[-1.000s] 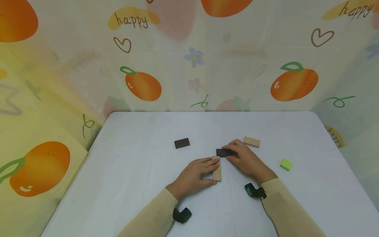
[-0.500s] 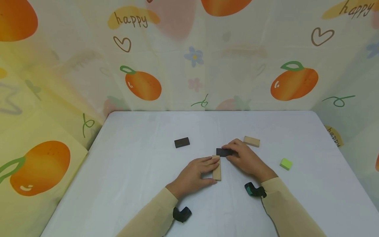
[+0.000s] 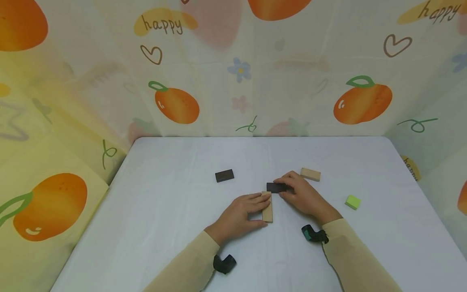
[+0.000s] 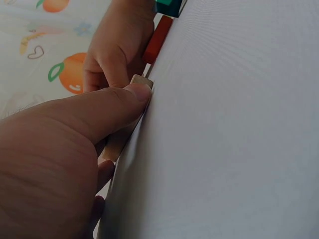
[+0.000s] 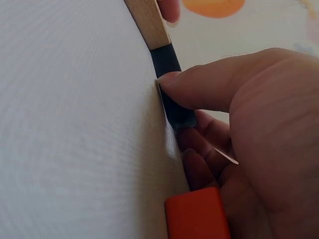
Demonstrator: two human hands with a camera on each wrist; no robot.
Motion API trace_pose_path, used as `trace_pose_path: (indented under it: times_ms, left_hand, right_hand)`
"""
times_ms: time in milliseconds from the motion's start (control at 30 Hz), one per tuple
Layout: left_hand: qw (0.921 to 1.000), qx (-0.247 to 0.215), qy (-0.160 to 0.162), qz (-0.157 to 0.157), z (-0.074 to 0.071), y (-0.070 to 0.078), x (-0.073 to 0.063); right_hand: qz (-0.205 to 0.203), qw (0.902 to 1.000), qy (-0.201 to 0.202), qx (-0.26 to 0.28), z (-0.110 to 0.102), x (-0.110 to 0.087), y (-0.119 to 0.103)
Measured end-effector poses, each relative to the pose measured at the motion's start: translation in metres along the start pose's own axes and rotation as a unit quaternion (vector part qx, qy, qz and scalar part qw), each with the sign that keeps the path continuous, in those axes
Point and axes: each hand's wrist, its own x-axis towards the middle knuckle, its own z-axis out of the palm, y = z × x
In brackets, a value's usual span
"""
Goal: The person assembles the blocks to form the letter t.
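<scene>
On the white table, my left hand (image 3: 238, 215) holds a plain wooden block (image 3: 267, 211), thumb at its near end and fingertips over its far part. My right hand (image 3: 304, 196) pinches a black block (image 3: 276, 187) between thumb and fingers. The black block lies crosswise at the far end of the wooden one, and in the right wrist view the wooden block (image 5: 149, 25) meets the black block (image 5: 174, 102) end on. In the left wrist view the thumb presses the wooden block (image 4: 142, 79); the other fingers are partly hidden.
Behind the hands lie a dark brown block (image 3: 224, 175) at left and another wooden block (image 3: 310, 174) at right. A lime green block (image 3: 352, 202) sits right of the right hand. The right wrist view has an orange-red block (image 5: 197, 214) near that hand.
</scene>
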Motion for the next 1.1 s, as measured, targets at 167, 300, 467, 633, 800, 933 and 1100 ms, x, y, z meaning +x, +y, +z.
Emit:
trace_pose_path:
  times_ms: [167, 300, 467, 633, 800, 933, 1100]
  left_hand:
    - [1.0000, -0.005, -0.005, -0.001, 0.001, -0.001, -0.001]
    - [0.9999, -0.010, 0.003, 0.010, 0.003, -0.002, -0.001]
    - [0.9969, -0.048, 0.053, 0.032, 0.003, -0.003, -0.001]
    - [0.9850, -0.137, 0.103, -0.022, -0.002, -0.004, -0.002]
    - [0.9604, -0.237, 0.131, -0.067, -0.009, -0.010, -0.005]
    - [0.9477, -0.278, 0.149, -0.052, -0.015, -0.017, -0.006]
    - [0.9433, -0.280, 0.173, -0.042, -0.028, -0.025, -0.005]
  right_hand:
    - [-0.006, 1.0000, 0.003, 0.002, 0.001, -0.001, 0.001]
    - [-0.009, 0.9999, 0.005, 0.005, 0.001, -0.001, 0.003]
    - [-0.009, 0.9999, 0.006, 0.008, 0.002, -0.001, 0.004]
    - [0.000, 0.9999, 0.003, 0.017, 0.002, 0.000, 0.004]
    - [0.008, 0.9998, 0.000, 0.021, 0.001, 0.000, 0.003]
    - [0.016, 0.9997, -0.003, 0.016, 0.001, 0.000, 0.002]
    - [0.014, 0.9999, -0.001, 0.009, 0.000, 0.001, 0.001]
